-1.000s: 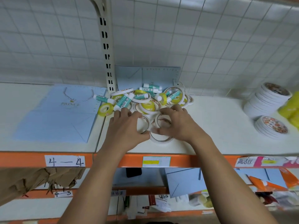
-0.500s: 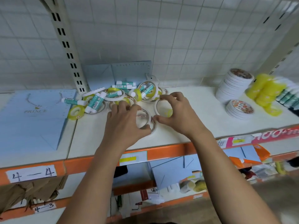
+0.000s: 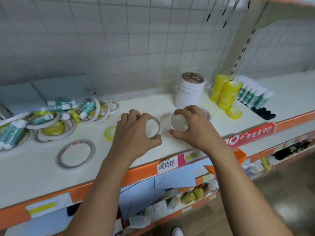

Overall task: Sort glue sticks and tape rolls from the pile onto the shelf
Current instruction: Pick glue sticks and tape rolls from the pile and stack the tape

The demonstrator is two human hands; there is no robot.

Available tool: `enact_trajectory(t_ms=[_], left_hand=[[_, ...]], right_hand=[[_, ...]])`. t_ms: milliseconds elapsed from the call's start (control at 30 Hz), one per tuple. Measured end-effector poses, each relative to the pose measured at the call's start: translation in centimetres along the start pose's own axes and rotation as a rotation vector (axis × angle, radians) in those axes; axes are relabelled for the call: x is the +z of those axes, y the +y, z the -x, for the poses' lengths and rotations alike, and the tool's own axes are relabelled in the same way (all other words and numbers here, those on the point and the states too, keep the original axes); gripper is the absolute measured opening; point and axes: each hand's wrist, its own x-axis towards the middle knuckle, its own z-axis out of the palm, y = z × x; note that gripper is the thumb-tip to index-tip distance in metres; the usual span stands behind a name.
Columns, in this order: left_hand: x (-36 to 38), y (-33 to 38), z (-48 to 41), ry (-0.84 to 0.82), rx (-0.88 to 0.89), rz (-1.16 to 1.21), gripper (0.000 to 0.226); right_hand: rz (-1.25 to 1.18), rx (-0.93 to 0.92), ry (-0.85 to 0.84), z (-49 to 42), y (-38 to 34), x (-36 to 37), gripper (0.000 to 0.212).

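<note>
While our left hand (image 3: 133, 135) pinches a roll (image 3: 159, 125), our right hand (image 3: 196, 130) grips a second roll (image 3: 171, 124) at the shelf (image 3: 95, 169).

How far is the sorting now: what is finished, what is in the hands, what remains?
Done: on the right stand a white tape stack, yellow tape stacks and a row of glue sticks. In hand: the left hand grips one thin roll, the right hand a second thin roll. Remaining: the mixed pile, a loose ring and a small yellow roll.
</note>
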Motion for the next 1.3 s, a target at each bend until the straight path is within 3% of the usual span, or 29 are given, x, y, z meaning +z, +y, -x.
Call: enact_trajectory(t_ms=[400, 567, 800, 867, 1000, 1167, 1300], left_hand=[[5.7, 7.9, -5.8, 0.024, -0.106, 0.002, 0.060], [5.7, 8.3, -6.3, 0.045, -0.183, -0.016, 0.063], [5.8, 11.0, -8.3, 0.045, -0.131, 0.042, 0.065], [6.3, 11.8, -8.8, 0.026, -0.109, 0.029, 0.065], [7.4, 13.3, -9.2, -0.032, -0.091, 0.028, 0.067], [8.9, 14.1, -9.6, -0.080, -0.078, 0.028, 0.073], [8.7, 13.3, -9.4, -0.111, -0.091, 0.097, 0.101]], right_hand=[[-0.100, -0.045, -0.071, -5.1, 11.1, -1.9, 0.075], [-0.136, -0.105, -0.105, -5.8, 11.6, -0.7, 0.090], [-0.176, -0.169, -0.232, -6.2, 13.6, -1.3, 0.114], [-0.169, -0.154, -0.272, -6.5, 14.6, -2.3, 0.108], [-0.198, -0.145, -0.292, -6.4, 16.7, -3.4, 0.074], [-0.226, -0.124, -0.278, -5.9, 18.0, -3.1, 0.073], [-0.208, -0.116, -0.306, -6.4, 17.7, -3.2, 0.082]])
